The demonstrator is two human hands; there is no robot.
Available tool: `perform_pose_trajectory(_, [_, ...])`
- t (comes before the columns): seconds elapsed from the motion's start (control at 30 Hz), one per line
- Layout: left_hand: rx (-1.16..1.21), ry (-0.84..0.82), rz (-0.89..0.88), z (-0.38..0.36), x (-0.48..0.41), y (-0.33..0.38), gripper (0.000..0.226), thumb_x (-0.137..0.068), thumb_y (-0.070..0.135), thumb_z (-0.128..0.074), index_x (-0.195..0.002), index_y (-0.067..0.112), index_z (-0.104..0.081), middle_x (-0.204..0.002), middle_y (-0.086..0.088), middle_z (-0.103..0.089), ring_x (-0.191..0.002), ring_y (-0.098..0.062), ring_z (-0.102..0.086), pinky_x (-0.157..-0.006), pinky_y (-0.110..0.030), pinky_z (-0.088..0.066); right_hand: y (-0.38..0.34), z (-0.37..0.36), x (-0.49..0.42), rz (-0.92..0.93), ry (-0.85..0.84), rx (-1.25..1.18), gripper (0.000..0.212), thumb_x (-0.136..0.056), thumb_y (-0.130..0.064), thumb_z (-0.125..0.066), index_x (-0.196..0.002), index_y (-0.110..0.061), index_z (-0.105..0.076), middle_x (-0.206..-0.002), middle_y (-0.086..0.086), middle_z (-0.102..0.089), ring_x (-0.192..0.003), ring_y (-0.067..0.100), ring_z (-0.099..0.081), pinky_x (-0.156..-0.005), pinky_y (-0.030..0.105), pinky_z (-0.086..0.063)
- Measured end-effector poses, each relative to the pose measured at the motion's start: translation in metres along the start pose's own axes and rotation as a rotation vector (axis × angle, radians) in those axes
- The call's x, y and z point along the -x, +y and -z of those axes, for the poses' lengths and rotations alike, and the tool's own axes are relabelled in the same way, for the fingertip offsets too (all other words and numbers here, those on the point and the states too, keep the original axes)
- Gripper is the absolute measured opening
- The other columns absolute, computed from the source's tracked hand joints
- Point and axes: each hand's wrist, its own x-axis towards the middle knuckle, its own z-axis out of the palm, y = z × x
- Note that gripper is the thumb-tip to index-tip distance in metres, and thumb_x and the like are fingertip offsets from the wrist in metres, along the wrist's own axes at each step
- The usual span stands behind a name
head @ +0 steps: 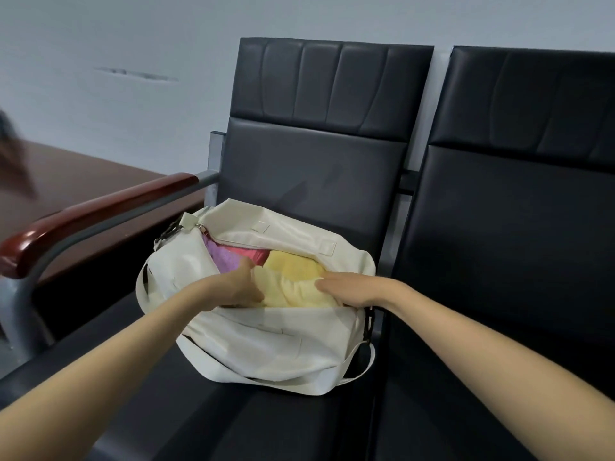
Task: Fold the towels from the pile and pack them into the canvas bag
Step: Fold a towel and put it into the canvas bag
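Your left hand: inside the open mouth of the canvas bag, palm against the left end of the pale yellow towel, thumb raised toward the far side; its fingers sink down beside the towel, so you cannot tell whether they curl round it or only press
Your right hand: laid flat on the right end of the same towel, fingers straight and together, pointing toward your left hand, holding nothing
Pale yellow towel: between your two hands, touching both, uppermost in the bag and against its near lip
Yellow towel: just beyond your hands, brighter in colour, lying against the pale one on its far side
Pink towel: beyond your left thumb, under the far flap of the bag
Purple towel: just left of your left thumb, at the zip end of the opening
Zip: undone, running along the far edge of the opening past your left hand
Bag: around both hands, slumped on the black seat, its strap looped along the near side below your wrists
Armrest: well to the left of your left forearm, red-brown wood on a grey frame
Table: brown, beyond the armrest
Second seat: to the right of your right arm
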Motion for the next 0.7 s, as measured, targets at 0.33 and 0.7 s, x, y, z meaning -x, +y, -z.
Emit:
perform_pose_trajectory(0.33, [-0.561, -0.18, 0.035, 0.006, -0.033, 0.011, 0.03, -0.095, 0.024, -0.05, -0.117, 0.003, -0.049, -0.094, -0.008, -0.057, -0.074, -0.022, -0.052, -0.06, -0.025, -0.041, -0.017, 0.002, -0.028, -0.183, -0.146, 0.546, 0.029, -0.098, -0.019, -0.042, -0.07, -0.013, -0.048, -0.074, 0.0, -0.046, -0.062, 0.015, -0.044, -0.061, 0.025, -0.038])
perform_pose_trajectory(0.7, [-0.446, 0.213, -0.246, -0.006, -0.032, 0.002, 0.027, -0.089, 0.008, -0.057, -0.115, 0.007, -0.054, -0.115, -0.007, -0.062, -0.103, -0.025, -0.056, -0.076, -0.025, -0.039, 0.024, -0.001, -0.011, 0.114, 0.255, 0.177, 0.017, -0.095, -0.021, -0.052, -0.089, -0.016, -0.068, -0.097, -0.001, -0.066, -0.091, 0.017, -0.057, -0.08, 0.028, -0.046])
